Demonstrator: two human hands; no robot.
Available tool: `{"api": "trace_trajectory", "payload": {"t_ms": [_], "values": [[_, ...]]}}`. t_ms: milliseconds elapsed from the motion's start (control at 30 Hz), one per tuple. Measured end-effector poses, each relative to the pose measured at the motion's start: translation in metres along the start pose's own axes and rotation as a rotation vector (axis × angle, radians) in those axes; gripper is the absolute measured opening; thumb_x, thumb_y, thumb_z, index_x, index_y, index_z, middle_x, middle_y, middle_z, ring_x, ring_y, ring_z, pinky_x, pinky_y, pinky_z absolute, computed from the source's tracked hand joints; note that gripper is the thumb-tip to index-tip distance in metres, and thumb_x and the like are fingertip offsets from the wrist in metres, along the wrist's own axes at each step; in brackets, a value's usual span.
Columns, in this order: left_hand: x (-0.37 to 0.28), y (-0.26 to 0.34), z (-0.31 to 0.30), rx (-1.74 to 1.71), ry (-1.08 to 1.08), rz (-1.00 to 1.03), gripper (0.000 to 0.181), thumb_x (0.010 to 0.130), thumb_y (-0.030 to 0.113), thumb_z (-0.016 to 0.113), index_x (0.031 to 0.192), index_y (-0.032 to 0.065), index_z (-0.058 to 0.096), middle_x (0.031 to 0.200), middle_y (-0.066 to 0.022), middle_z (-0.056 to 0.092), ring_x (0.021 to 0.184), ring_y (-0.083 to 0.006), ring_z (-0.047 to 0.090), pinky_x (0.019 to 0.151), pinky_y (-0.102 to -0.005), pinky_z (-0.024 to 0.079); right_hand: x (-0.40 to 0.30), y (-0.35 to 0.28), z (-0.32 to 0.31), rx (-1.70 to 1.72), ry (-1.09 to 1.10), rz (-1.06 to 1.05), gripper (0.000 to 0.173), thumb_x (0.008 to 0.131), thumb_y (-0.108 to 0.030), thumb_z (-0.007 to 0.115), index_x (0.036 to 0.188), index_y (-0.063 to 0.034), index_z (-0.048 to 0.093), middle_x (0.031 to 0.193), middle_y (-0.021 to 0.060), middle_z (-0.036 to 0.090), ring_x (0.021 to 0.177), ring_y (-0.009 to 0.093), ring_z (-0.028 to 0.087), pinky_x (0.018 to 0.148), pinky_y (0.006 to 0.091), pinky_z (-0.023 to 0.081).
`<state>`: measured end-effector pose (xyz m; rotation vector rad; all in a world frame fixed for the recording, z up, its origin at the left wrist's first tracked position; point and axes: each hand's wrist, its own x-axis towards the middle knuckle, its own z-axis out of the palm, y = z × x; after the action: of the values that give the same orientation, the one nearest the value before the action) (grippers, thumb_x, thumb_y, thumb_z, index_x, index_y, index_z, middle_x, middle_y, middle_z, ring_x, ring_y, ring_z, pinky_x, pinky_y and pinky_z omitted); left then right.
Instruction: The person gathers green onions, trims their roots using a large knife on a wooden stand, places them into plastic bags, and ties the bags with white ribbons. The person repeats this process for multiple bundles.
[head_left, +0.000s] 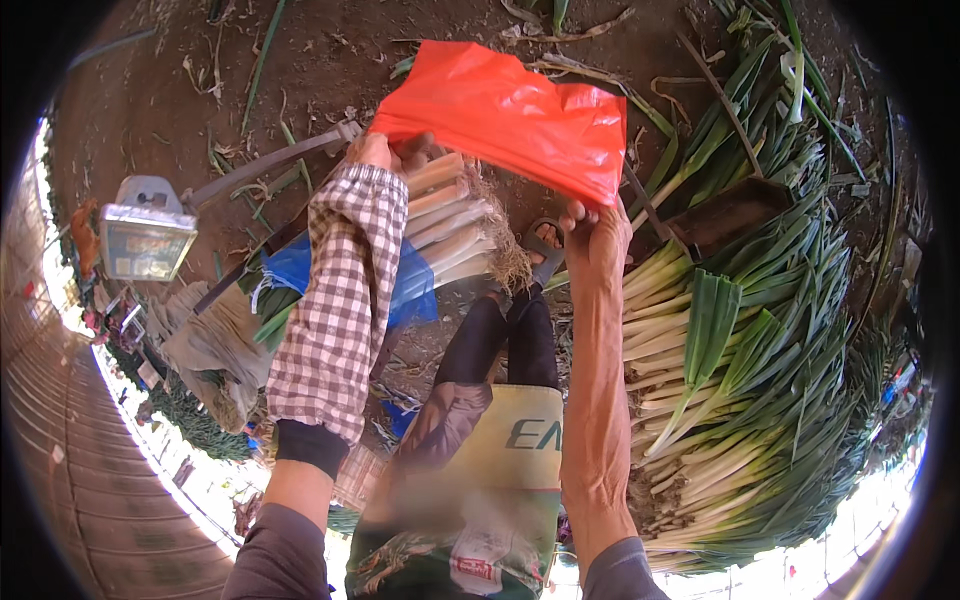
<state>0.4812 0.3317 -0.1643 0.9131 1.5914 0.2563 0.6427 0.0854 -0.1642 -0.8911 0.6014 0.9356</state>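
A red plastic sheet or bag (502, 112) is stretched between my two hands in front of me. My left hand (394, 152), below a checked sleeve cover, grips its left end. At the lower right corner my right hand (598, 225) pinches the plastic between thumb and fingers. Under the red plastic lies a bundle of leeks (457, 217), white stalks and roots pointing right. Blue plastic (412, 289) is around or under that bundle, partly hidden by my left forearm. Green leaf ends (277, 311) stick out on the left.
A large pile of leeks (750, 390) spreads over the ground at right, with a wooden tray-like piece (727, 214) by its upper end. On the left stands a weighing scale display (148, 232) on a metal arm. A grey-brown cloth (214, 337) lies below it. Loose leaves litter the soil.
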Motion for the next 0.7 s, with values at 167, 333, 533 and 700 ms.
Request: {"api": "trace_trajectory", "payload": {"t_ms": [167, 333, 533, 700], "values": [[0.032, -0.013, 0.02, -0.334, -0.09, -0.13, 0.038, 0.1, 0.038, 0.055, 0.127, 0.0109, 0.06, 0.121, -0.0066, 0.067, 0.109, -0.0259, 0.065, 0.085, -0.0444, 0.053, 0.048, 0.033, -0.002, 0.062, -0.064, 0.001, 0.032, 0.1, -0.016, 0.053, 0.129, -0.0029, 0.055, 0.122, 0.015, 0.065, 0.102, 0.031, 0.068, 0.079, 0.0427, 0.06], [0.055, -0.034, 0.021, 0.045, -0.091, -0.119, 0.046, 0.098, 0.044, 0.053, 0.13, 0.0117, 0.06, 0.127, -0.0095, 0.066, 0.112, -0.0307, 0.063, 0.094, -0.0496, 0.049, 0.091, 0.083, -0.024, 0.023, -0.081, 0.073, 0.037, 0.098, -0.013, 0.053, 0.131, 0.0026, 0.054, 0.121, 0.0171, 0.064, 0.111, 0.033, 0.064, 0.096, 0.0478, 0.054], [0.061, -0.08, 0.012, 0.524, -0.217, 0.132, 0.045, 0.098, 0.042, 0.052, 0.129, 0.0111, 0.061, 0.125, -0.0118, 0.066, 0.112, -0.0323, 0.063, 0.095, -0.0487, 0.049, 0.08, 0.128, -0.092, -0.3, 0.088, 0.218, 0.031, 0.091, -0.011, 0.061, 0.116, 0.0057, 0.066, 0.098, 0.0132, 0.072, 0.081, 0.021, 0.071, 0.072, 0.0312, 0.057], [0.071, -0.094, 0.016, 0.821, -0.328, 0.25, 0.044, 0.098, 0.04, 0.051, 0.128, 0.0106, 0.062, 0.124, -0.0138, 0.067, 0.111, -0.0336, 0.063, 0.095, -0.0479, 0.048, 0.035, 0.158, -0.177, -0.727, 0.171, 0.183, 0.033, 0.09, -0.025, 0.069, 0.107, 0.002, 0.071, 0.086, 0.0041, 0.07, 0.073, 0.011, 0.061, 0.065, 0.0258, 0.05]]}}
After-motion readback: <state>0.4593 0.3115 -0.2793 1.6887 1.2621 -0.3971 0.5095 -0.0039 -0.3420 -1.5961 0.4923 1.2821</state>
